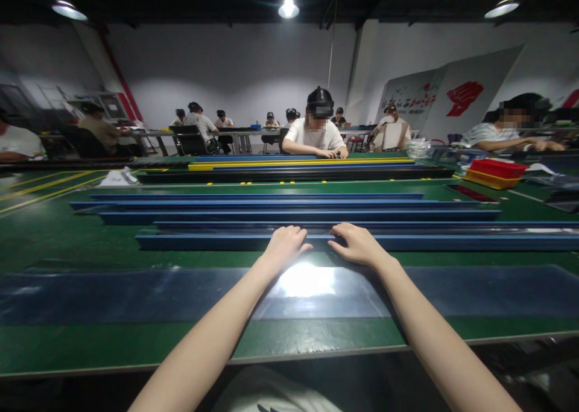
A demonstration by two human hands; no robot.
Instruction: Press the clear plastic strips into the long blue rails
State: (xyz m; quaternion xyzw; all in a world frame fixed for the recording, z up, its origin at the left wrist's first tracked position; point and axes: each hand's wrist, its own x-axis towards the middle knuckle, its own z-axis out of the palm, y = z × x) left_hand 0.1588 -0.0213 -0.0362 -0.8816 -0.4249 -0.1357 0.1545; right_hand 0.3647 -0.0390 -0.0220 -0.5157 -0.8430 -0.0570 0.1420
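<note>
The nearest long blue channel strip lies crosswise on the green table. My left hand is on it just left of the middle, its fingers bent over the top and its thumb along the near side. A short gap to the right, my right hand grips the same strip in a like way, with the fingertips partly hidden behind the upper edge. In front of the strip lies a wide clear plastic sheet, which shines under the lamp. Both forearms reach over it.
More blue strips lie behind, then a black strip and yellow strips. A co-worker sits across the table. Red and yellow trays stand at right; a white crumpled item lies at left.
</note>
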